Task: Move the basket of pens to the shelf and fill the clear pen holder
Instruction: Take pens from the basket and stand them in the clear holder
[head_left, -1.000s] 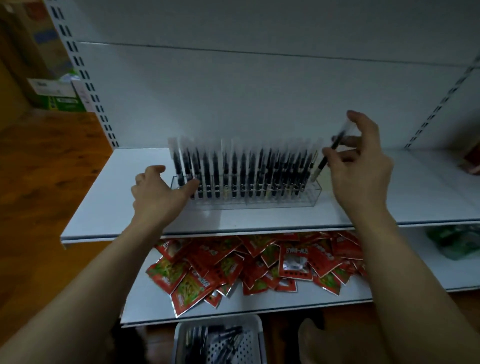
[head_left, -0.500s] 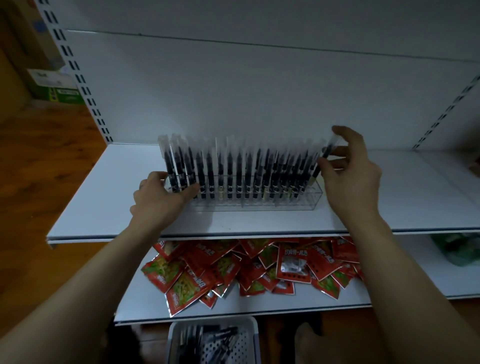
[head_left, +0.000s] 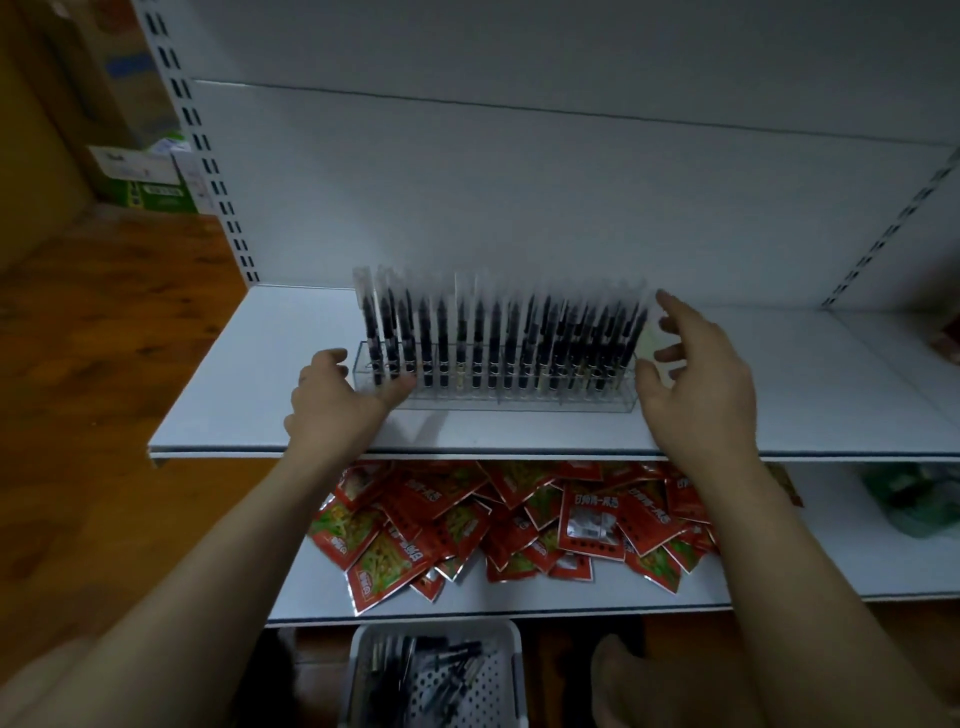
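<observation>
A clear pen holder stands on the upper white shelf, packed with a row of upright black pens in clear sleeves. My left hand grips the holder's left end, thumb on its front face. My right hand hovers at the holder's right end with fingers spread, holding nothing. The white perforated basket sits on the floor at the bottom edge, with several black pens lying in it.
A pile of red snack packets covers the lower shelf. A green package lies at that shelf's right. Cardboard boxes stand at the far left on the wooden floor. The shelf's white back panel rises behind the pens.
My right hand has put the pen it carried into the holder's right end and let go, its fingers now spread. The left hand has stayed on the holder's left end.
</observation>
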